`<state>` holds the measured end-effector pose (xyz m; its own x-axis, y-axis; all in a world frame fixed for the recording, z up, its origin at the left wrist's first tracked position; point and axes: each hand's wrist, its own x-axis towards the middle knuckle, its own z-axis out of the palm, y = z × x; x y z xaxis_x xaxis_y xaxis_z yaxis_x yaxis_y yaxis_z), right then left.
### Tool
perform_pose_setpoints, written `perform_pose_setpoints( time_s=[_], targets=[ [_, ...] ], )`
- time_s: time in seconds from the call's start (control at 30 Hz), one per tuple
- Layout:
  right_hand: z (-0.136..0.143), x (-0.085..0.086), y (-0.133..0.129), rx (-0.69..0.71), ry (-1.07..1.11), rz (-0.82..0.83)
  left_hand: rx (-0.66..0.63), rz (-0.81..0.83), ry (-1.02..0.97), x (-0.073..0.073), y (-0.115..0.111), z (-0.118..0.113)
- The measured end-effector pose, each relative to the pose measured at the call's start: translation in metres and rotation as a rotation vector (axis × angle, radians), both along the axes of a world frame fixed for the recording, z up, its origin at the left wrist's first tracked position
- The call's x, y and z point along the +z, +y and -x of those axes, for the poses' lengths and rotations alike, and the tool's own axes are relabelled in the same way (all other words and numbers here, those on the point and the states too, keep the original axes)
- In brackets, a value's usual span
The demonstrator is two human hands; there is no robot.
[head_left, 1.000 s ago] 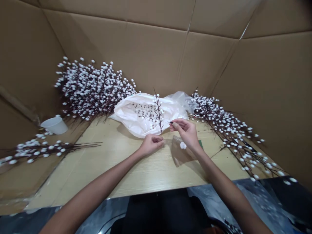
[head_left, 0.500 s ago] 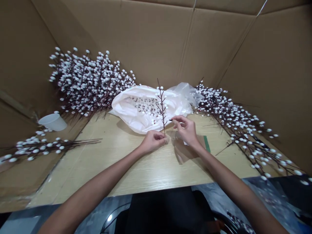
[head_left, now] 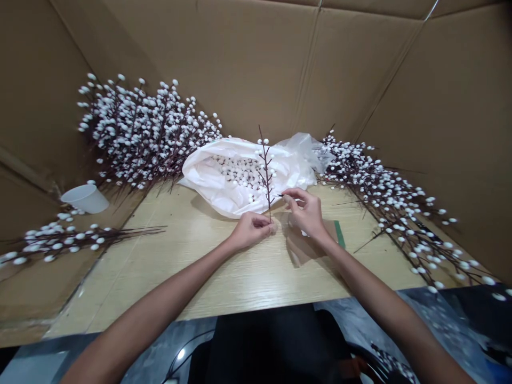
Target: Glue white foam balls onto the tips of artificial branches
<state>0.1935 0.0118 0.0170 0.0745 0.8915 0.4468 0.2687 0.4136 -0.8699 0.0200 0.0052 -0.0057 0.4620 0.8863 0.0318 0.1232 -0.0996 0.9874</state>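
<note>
My left hand (head_left: pixel 253 230) pinches the lower end of a dark brown stem (head_left: pixel 267 184), which stands nearly upright with small side twigs and a few white berries. Close to the stem's right side, my right hand (head_left: pixel 303 207) is closed on a small dark, thin item (head_left: pixel 280 195) too small to name. Behind the stem lies an open white plastic bag (head_left: pixel 224 199) with loose white berries (head_left: pixel 240 169) inside.
Bundles of white-berried stems lie at the back left (head_left: pixel 140 128), right (head_left: pixel 372 178) and left edge (head_left: pixel 60 240). A white cup (head_left: pixel 86 199) is at left. A brown sheet (head_left: pixel 298 248) with a green edge lies under my right wrist. Cardboard walls surround the table (head_left: pixel 200 272).
The view has shifted slightly. My hands and the stem keep nearly the same positions relative to each other.
</note>
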Motion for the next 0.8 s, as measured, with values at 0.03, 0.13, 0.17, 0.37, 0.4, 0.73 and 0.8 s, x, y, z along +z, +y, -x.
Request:
perform_pose_setpoints(
  time_s=[0.03,0.13,0.17,0.37,0.4,0.73,0.8],
  targets=[
    [0.0,0.001,0.0,-0.004,0.005,-0.003,-0.001,0.0,0.0,0.0,0.0,0.0],
    [0.0,0.003,-0.001,-0.008,0.032,0.002,-0.003,-0.001,0.001,-0.001,0.0,0.0],
    [0.0,0.004,-0.002,-0.006,0.042,0.004,-0.002,-0.001,0.002,-0.001,0.0,0.0],
    [-0.003,0.013,-0.004,0.025,0.137,-0.016,-0.028,-0.025,0.012,-0.001,0.001,0.001],
    [-0.005,0.015,-0.004,0.022,0.164,-0.025,-0.035,-0.033,0.015,-0.002,0.001,0.001],
    [-0.022,0.036,0.018,-0.119,0.417,-0.117,-0.048,-0.047,0.026,-0.006,0.003,0.003],
    [-0.017,0.037,0.025,-0.111,0.425,-0.095,-0.041,-0.036,0.028,-0.005,0.002,0.003]
  ],
)
